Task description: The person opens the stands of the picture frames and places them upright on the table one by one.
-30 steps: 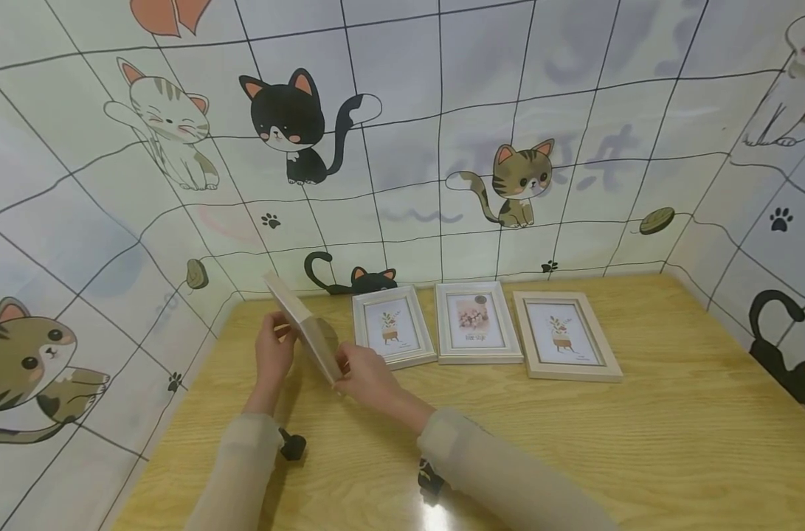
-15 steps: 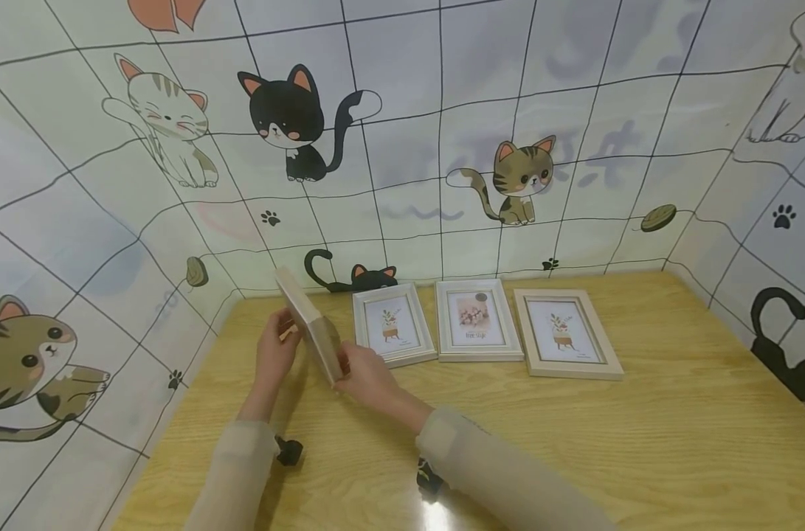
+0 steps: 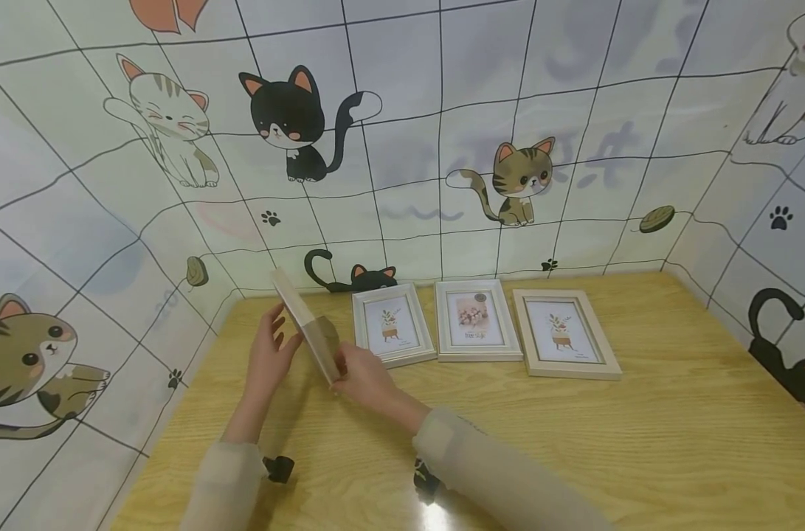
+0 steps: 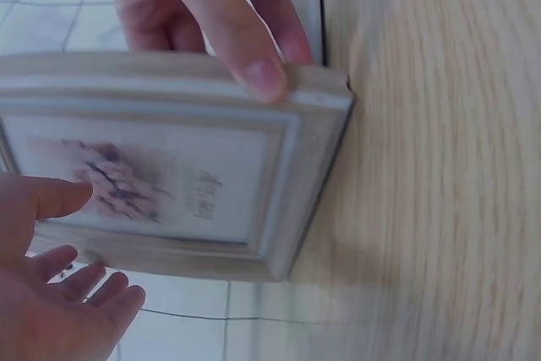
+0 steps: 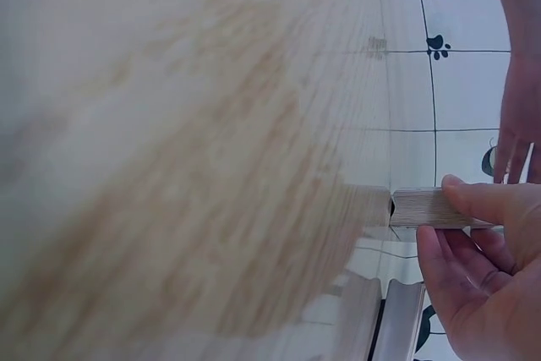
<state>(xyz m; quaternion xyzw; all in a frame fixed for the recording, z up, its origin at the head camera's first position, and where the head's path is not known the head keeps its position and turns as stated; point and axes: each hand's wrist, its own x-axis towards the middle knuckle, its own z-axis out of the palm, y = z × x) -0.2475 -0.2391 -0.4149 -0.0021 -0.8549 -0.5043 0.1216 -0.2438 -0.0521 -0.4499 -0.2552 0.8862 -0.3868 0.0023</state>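
Note:
A pale wooden picture frame point(image 3: 305, 322) stands tilted on its lower corner on the wooden table point(image 3: 575, 442), left of the row of frames. My right hand point(image 3: 349, 365) grips its lower right corner, thumb over the edge point(image 5: 423, 207). In the left wrist view its glass side point(image 4: 161, 179) shows a faint flower print, with my right hand's fingers point(image 4: 249, 57) curled over the top rail. My left hand point(image 3: 277, 335) is open beside the frame's face, fingers straight point(image 4: 76, 289). Whether its fingertip touches the glass, I cannot tell.
Three more frames lie flat in a row near the back wall: a white one point(image 3: 392, 324), a white one point(image 3: 477, 319) and a light wood one point(image 3: 564, 333). Cat-print walls close in the left, back and right sides.
My left hand has let go of the frame's left edge and opened, its fingers now straight beside it. The right hand still holds the tilted frame in about the same place.

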